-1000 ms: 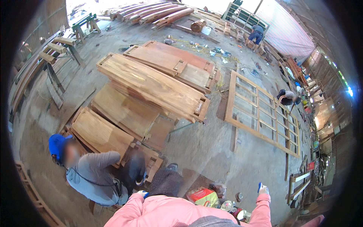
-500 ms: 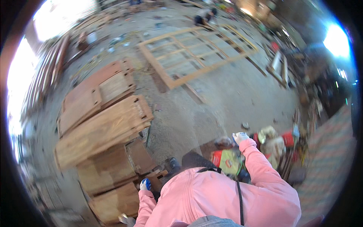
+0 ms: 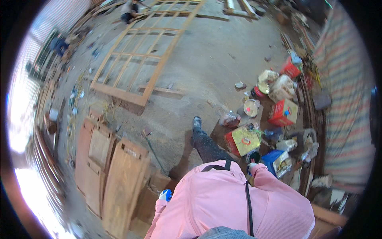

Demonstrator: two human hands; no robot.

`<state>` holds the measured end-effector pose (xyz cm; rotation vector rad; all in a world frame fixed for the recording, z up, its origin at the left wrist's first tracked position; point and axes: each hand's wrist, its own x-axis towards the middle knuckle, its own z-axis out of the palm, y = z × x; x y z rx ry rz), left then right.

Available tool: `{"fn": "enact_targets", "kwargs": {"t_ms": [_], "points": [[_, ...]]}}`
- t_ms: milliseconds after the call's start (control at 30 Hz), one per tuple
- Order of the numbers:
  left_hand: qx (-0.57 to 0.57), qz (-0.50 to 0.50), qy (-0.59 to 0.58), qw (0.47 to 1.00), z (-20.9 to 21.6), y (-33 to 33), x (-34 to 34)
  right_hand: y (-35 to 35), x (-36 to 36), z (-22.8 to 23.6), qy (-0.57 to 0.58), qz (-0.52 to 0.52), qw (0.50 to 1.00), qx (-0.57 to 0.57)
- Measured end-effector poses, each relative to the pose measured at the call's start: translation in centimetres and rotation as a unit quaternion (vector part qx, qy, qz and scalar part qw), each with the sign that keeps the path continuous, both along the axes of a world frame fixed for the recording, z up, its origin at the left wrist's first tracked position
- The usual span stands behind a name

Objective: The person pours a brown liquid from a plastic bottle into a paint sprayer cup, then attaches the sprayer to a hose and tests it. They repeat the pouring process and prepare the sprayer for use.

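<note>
My left hand (image 3: 165,194), in a white glove with blue on it, hangs by my left side near the wooden panels (image 3: 124,171). Its fingers look curled in; whether anything is inside them is hidden. On the other side, my gloved right hand (image 3: 250,166) is low, close to a dark open can (image 3: 253,155). The sleeve covers much of it, and I cannot tell if it touches the can. Beside that can stands a red tin with a yellowish top (image 3: 246,140). A blue container (image 3: 274,161) lies to the right.
A large wooden lattice frame (image 3: 148,81) lies on the concrete floor ahead, with a person (image 3: 128,12) crouching at its far end. Red tins (image 3: 283,112), an open pot (image 3: 251,107) and plastic bags (image 3: 282,88) crowd the right. A striped sheet (image 3: 338,87) hangs beyond them.
My view has swung right, so the frame and panels shift left. My right hand has come back from its outstretched position toward my body. One leg now shows stretched forward.
</note>
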<state>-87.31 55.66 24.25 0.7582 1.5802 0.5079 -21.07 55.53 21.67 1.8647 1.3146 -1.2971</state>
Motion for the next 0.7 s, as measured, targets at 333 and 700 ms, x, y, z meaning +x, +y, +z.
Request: {"fn": "enact_targets", "kwargs": {"t_ms": [333,700], "points": [[-0.073,-0.36,0.154,0.917,4.0,44.3,4.8,17.6,-6.0,-4.8,0.029,-0.257,0.96,0.109],[-0.012,-0.396,0.098,0.913,11.8,77.5,31.2,38.4,3.7,5.1,0.042,-0.604,0.74,0.293]]}}
